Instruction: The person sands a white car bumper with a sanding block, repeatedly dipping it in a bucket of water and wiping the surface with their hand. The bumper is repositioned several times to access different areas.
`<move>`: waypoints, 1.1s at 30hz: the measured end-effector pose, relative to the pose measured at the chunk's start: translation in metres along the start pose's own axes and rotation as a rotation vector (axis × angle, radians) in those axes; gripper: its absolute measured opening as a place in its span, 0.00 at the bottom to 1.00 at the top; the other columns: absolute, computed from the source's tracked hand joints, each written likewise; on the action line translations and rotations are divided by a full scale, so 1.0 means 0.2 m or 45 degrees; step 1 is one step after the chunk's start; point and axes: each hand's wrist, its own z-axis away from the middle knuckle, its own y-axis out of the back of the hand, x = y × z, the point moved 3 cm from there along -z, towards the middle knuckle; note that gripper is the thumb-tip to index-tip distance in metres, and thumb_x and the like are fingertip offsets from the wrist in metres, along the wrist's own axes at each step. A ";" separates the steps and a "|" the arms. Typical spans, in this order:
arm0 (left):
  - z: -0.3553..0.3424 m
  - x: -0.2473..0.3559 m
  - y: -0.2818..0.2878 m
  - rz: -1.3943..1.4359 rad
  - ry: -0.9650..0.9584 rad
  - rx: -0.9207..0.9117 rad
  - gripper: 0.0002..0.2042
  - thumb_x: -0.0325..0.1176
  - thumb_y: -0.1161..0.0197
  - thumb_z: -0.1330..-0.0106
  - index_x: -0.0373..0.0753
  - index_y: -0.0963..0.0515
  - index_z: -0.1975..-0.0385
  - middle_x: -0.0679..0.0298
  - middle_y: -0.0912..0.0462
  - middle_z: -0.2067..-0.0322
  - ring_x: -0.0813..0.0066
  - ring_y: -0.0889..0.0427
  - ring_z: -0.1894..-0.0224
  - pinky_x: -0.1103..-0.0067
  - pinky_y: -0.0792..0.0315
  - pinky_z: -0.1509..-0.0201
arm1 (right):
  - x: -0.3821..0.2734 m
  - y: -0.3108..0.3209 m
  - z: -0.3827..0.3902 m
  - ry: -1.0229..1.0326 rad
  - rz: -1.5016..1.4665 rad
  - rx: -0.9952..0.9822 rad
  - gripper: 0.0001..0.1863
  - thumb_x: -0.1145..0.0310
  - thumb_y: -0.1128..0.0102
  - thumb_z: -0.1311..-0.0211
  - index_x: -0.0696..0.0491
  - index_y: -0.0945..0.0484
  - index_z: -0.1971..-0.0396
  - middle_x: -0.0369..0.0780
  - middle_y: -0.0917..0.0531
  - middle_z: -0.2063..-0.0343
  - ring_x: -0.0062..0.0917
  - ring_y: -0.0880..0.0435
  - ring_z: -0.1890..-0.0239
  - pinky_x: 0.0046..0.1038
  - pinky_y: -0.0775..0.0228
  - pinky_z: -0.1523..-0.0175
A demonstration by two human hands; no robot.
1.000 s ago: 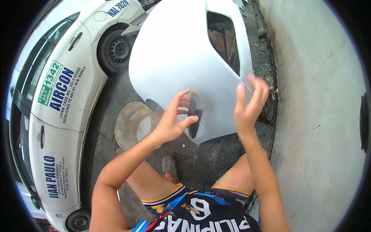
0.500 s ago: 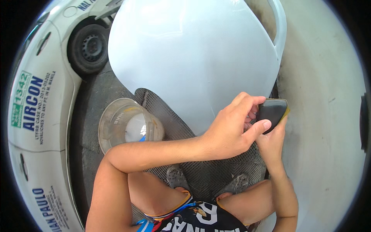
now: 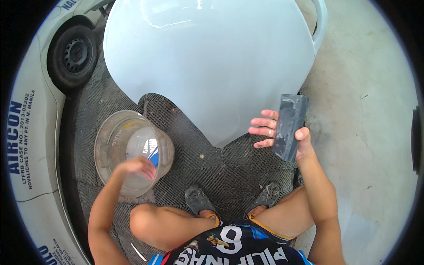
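Dark block (image 3: 287, 126) | likely light, stiff, slippery if wet | hold long edges | right fingers (image 3: 263, 122) clamped on it; left fingers (image 3: 145, 168) extended

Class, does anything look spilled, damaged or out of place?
A small pale bit lies on the dark matting, right of the bucket, standing out by its colour. No clear spill or damage shows.
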 end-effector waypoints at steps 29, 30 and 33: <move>-0.02 1.16 -1.04 0.049 -0.423 0.078 0.18 0.37 0.46 0.21 0.27 0.19 0.46 0.47 0.15 0.46 0.57 0.15 0.43 0.64 0.19 0.38 | 0.63 0.28 -0.05 -0.424 -0.249 0.470 0.46 0.49 0.32 0.42 0.66 0.38 0.34 0.57 0.25 0.39 0.43 0.24 0.36 0.45 0.32 0.34; 0.05 1.16 -0.96 -0.017 -0.450 0.180 0.17 0.36 0.47 0.20 0.28 0.18 0.46 0.48 0.15 0.46 0.58 0.15 0.43 0.65 0.19 0.39 | 0.62 0.28 -0.05 -0.368 -0.214 0.463 0.46 0.48 0.33 0.42 0.66 0.38 0.34 0.57 0.25 0.39 0.43 0.24 0.35 0.45 0.33 0.34; 0.31 1.12 -0.56 -0.275 -0.673 0.650 0.15 0.35 0.48 0.22 0.32 0.16 0.58 0.57 0.10 0.61 0.68 0.11 0.59 0.68 0.15 0.49 | 0.58 0.26 -0.02 -0.400 -0.180 0.491 0.48 0.48 0.32 0.42 0.67 0.40 0.33 0.56 0.24 0.39 0.43 0.24 0.35 0.44 0.32 0.34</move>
